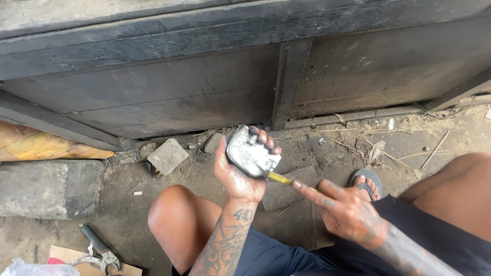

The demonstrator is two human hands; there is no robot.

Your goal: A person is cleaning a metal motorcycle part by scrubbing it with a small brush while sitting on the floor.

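My left hand [240, 171] is raised with its fingers wrapped around a worn silver tape measure [249, 152]. A short piece of yellow tape blade [280, 178] sticks out of the case toward the lower right. My right hand [343, 208] pinches the end of that blade between thumb and forefinger. Both forearms are tattooed. I am crouching, with my left knee [179, 212] under the left hand and my right thigh [455, 194] at the far right.
A dark wooden wall [204, 87] fills the top. On the dirt ground lie a grey stone block [167, 156], a concrete slab [48, 186], a flat stone [284, 194], locking pliers [99, 250] on cardboard, and my sandalled foot [366, 183].
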